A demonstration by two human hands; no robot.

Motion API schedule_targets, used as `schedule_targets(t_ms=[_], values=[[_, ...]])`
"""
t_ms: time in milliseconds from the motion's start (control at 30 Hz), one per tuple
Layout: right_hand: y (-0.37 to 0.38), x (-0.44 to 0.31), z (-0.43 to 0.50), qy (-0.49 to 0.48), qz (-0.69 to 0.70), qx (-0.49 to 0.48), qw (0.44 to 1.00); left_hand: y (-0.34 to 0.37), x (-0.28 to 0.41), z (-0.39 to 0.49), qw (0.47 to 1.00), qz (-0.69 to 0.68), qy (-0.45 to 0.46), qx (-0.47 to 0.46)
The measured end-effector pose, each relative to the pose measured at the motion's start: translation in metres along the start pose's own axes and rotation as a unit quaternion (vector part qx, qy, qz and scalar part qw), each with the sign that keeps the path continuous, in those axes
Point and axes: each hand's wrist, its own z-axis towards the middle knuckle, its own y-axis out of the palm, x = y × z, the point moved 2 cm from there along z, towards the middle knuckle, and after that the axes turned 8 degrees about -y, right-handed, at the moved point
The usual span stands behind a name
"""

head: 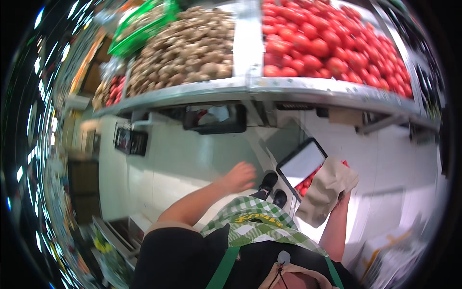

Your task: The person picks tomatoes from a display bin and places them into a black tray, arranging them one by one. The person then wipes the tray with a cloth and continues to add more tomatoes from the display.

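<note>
My left hand (241, 177) hangs over the floor, its fingers curled and blurred by motion. Nothing shows in it. On the other side, my right hand (344, 203) is mostly hidden by a crumpled brown sheet or bag (326, 191), paper or cloth, which it grips. A bit of red shows past the upper edge of the brown material. Below, partly covered by it, a black crate (281, 177) on the floor has a white sheet (304, 164) and red tomatoes (304, 186) in it.
Before me runs a metal-edged display stand (202, 88) with brown mushrooms (187, 47), perhaps, and tomatoes (317, 47). A green basket (135, 43) sits on its left part. Black crates (131, 141) stand below. My shoes (269, 180) are beside the tomato crate. A taped box (382, 249) is at lower right.
</note>
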Motion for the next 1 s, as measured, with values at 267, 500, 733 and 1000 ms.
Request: schedule_targets(t_ms=[267,500,733,1000], values=[[0.140,0.090,-0.024,0.126,-0.073,-0.133,0.980,0.049,0.028,-0.399,0.767,-0.066,-0.632,0.088],[0.356,0.204,-0.061,0.181,-0.143,-0.293,0.928,0.098,0.072,-0.478,0.675,-0.173,-0.712,0.092],[0.458,0.365,-0.163,0.249,-0.192,-0.324,0.893,0.092,0.001,-0.523,0.686,-0.239,-0.661,0.187],[0.552,0.559,-0.249,0.322,-0.226,-0.314,0.864,0.016,-0.106,-0.646,0.605,-0.230,-0.704,0.293]])
